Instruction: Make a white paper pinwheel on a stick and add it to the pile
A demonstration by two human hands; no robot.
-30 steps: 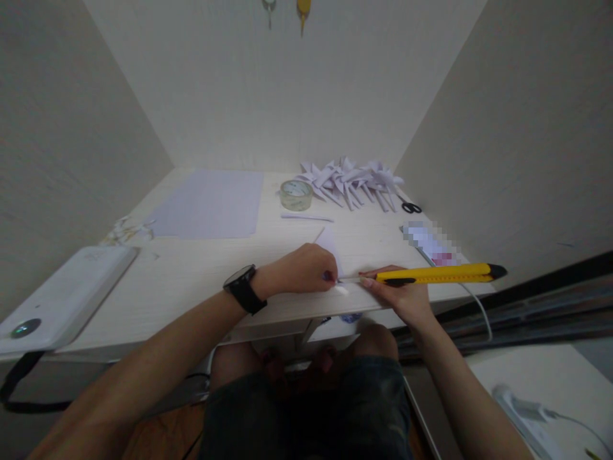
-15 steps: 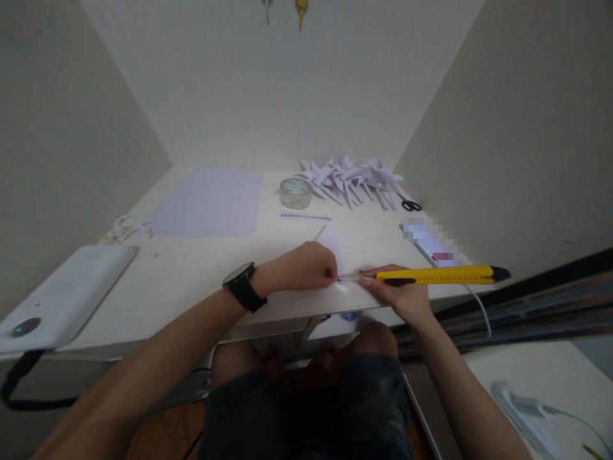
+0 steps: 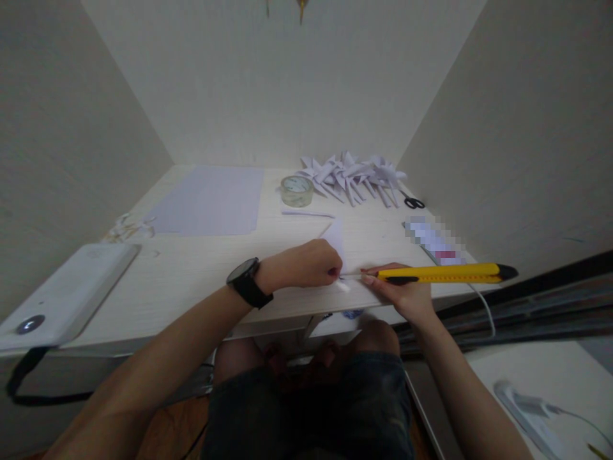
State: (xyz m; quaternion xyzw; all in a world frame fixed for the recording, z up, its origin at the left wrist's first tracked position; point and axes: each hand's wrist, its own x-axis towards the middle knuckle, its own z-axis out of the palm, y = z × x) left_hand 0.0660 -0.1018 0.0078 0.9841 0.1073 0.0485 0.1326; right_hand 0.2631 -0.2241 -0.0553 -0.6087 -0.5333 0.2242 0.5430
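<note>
My left hand (image 3: 306,263), with a black watch on the wrist, pinches a small folded white paper piece (image 3: 335,238) near the desk's front edge. My right hand (image 3: 405,295) grips a yellow utility knife (image 3: 443,273) lying almost level, its blade end pointing left. The blade tip meets the paper right by my left fingertips. A small white scrap (image 3: 343,286) lies just below that spot.
A tape roll (image 3: 297,190), a heap of folded white paper shapes (image 3: 352,174) and black scissors (image 3: 412,203) sit at the back. A large paper sheet (image 3: 211,200) lies back left, a white device (image 3: 67,295) front left. A phone (image 3: 433,241) with a cable lies at the right.
Both hands have stayed at the same spot with the knife tip against the paper. The view has shifted slightly; nothing on the desk has moved.
</note>
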